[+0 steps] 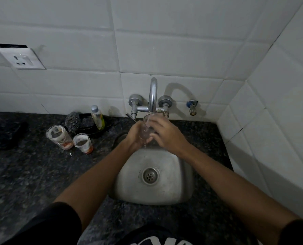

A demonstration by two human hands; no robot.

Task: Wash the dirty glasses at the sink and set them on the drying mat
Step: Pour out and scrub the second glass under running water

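Rinsing over the steel sink [175,190], low in the centre of the frame, keeps the splash contained, so I would stay above the bowl. The left hand [135,137] cups and grips the clear glass [146,128] from below while the right hand [165,134] curls round its side. The glass sits mid-frame under the tap [153,96]; tilting it into the stream should flush the inside. Two dirty glasses [59,137] wait at centre left.
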